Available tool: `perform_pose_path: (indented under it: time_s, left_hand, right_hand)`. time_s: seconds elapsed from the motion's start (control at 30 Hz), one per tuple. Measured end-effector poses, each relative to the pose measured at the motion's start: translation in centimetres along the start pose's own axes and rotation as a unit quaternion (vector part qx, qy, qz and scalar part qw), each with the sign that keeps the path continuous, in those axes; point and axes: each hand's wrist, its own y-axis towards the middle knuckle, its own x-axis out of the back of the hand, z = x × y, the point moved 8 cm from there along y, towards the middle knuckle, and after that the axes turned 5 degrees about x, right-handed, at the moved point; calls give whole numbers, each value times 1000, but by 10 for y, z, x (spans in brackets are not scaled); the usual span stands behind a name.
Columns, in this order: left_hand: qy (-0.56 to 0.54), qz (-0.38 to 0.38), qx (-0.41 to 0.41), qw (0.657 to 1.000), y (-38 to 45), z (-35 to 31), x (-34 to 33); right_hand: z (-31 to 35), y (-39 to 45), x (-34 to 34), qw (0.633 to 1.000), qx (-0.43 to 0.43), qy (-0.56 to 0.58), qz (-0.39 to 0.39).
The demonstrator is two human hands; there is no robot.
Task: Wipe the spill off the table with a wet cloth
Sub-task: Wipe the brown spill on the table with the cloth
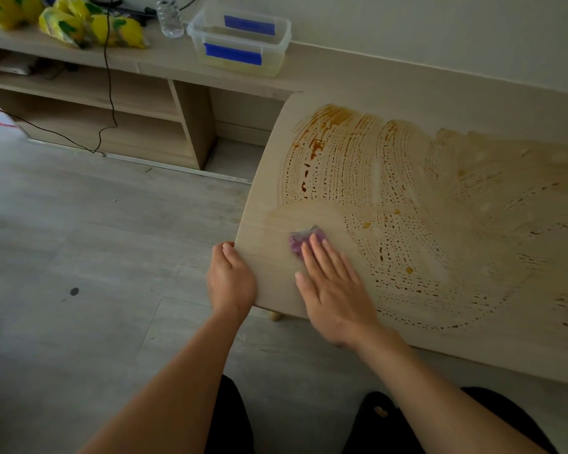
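Pressing a purple cloth flat against the pale wooden counter, a person's right hand is lying with straight, spread fingers on top of it, near the counter's left end. The cloth is peeking out beyond the fingertips, just beside a smeared patch that is looking paler than the rest. An orange-brown spill is fanning out across the counter in curved, streaky arcs, darkest toward the far left corner and thinning into dotted lines to the right. The left hand is gripping the counter's left edge, thumb on top and fingers curling under the rim. Beyond the counter, a low shelf unit is standing against the wall, carrying a clear plastic tub with blue tape strips on its lid and side; no writing on the tape is readable. A clear water bottle is standing just beside the tub, and yellow-and-green packets are lying further left, their print too blurred to read. A black cable is trailing down over the shelves to the grey floor.
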Motion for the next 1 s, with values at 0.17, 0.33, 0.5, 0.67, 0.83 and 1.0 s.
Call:
perform_pose_path:
  time_s: [0.17, 0.33, 0.5, 0.67, 0.83, 1.0]
  left_hand:
    - [-1, -10, -3, 1000, 0, -1, 0]
    - [-1, -1, -6, 1000, 0, -3, -1]
    - [-19, 19, 0, 1000, -1, -2, 0]
    - [-50, 29, 16, 998, 0, 2, -3]
    - [-49, 27, 13, 998, 0, 1, -3]
    - [-50, 33, 9, 998, 2, 3, -5]
  right_hand:
    - [-18, 40, 11, 996, -84, -5, -19]
    - [20, 58, 5, 999, -30, 22, 2]
    - [25, 1, -4, 999, 43, 5, 21]
    - [-1, -9, 5, 999, -28, -13, 9]
    - [36, -7, -4, 998, 59, -4, 25]
    - [46, -9, -7, 993, 108, -23, 29]
